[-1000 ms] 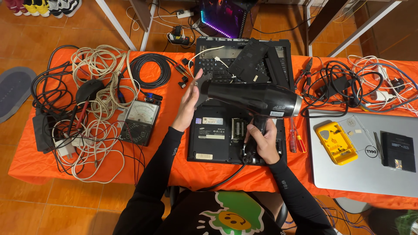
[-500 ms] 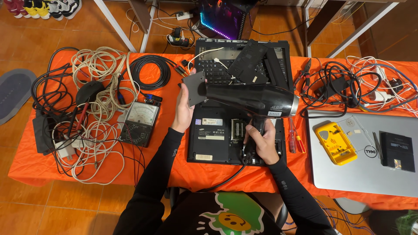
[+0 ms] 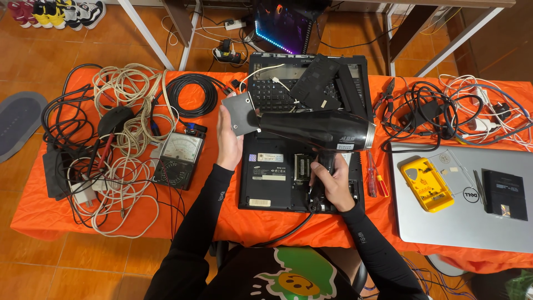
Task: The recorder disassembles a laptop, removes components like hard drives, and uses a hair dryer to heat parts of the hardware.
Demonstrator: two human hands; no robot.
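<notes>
Above the opened laptop, left hand grips a grey plate; right hand clasps the hair dryer.

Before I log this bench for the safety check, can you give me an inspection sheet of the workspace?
Surface: table under an orange cloth, crowded.
Job's things: black hair dryer above an opened black laptop; grey square plate at its nozzle.
Clutter: analog multimeter, yellow case, screwdrivers, silver laptop, black keyboard panel.
Grippers: left hand holds the plate; right hand grips the dryer's handle.
Cables: white coil, black coil, tangle on the right.
Surroundings: tiled floor, shoes, lit computer case.
</notes>
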